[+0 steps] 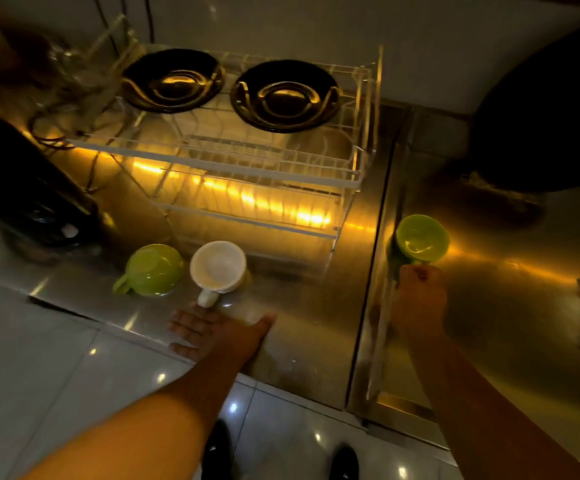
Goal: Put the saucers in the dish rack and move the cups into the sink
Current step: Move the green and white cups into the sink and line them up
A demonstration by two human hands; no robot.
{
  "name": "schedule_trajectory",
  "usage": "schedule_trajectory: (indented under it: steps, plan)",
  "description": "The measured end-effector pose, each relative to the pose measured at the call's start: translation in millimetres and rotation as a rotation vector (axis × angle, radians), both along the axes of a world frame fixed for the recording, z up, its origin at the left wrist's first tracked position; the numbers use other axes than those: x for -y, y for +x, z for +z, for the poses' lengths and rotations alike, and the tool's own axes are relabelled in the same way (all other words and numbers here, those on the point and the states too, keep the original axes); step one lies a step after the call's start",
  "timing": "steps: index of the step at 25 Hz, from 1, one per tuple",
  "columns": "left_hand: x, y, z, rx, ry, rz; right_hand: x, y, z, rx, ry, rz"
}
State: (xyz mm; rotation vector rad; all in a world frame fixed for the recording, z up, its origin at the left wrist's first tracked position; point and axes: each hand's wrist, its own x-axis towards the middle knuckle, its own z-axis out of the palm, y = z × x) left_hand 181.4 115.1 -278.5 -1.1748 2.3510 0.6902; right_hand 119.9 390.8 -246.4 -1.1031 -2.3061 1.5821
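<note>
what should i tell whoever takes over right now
Right hand: closed on the handle of a green cup, held in the sink.
Left hand: open, empty, flat on the counter just short of the white cup.
Done: two dark saucers on the rack.
Left: release this cup, then move the white cup and other green cup to the sink.

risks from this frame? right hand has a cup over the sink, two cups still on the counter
1. The right hand holds the green cup by its handle only, low in the sink; a loose grip could drop it onto steel.
2. The open left hand is right at the white cup handle; a blind reach could knock it into the upside-down green cup beside it.
</note>
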Motion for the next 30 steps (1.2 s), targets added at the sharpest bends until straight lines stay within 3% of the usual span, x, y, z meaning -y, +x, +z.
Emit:
schedule_trajectory:
  steps: [4,7,9,13,17,19,21,24,26,30]
  plan:
    - [6,-1,-1,0.034,0.01,0.005,112,14,31,-0.17,0.369,0.88]
    - [10,3,-3,-0.008,-0.026,0.002,181,4,36,-0.258,0.658,1.271]
    - [19,1,-15,-0.018,0.019,-0.004,213,1,28,-0.195,0.707,1.283]
    - [4,1,-12,-0.13,-0.091,0.026,251,9,8,0.017,0.749,1.069]
    - [-2,0,-20,-0.252,-0.178,0.14,266,3,8,0.032,0.781,1.033]
    - [12,-1,-21,-0.292,-0.122,0.074,263,1,12,0.016,0.804,1.065]
    - [15,-3,-17,-0.263,-0.127,0.005,256,-3,13,0.008,0.834,1.045]
    - [2,-11,4,-0.111,0.05,0.161,239,-11,11,0.019,0.857,1.014]
    - [-1,-7,-6,-0.046,-0.06,0.104,233,-11,7,0.048,0.78,1.033]
    - [9,-4,-22,0.004,-0.137,0.035,234,-6,-5,0.149,0.284,0.883]
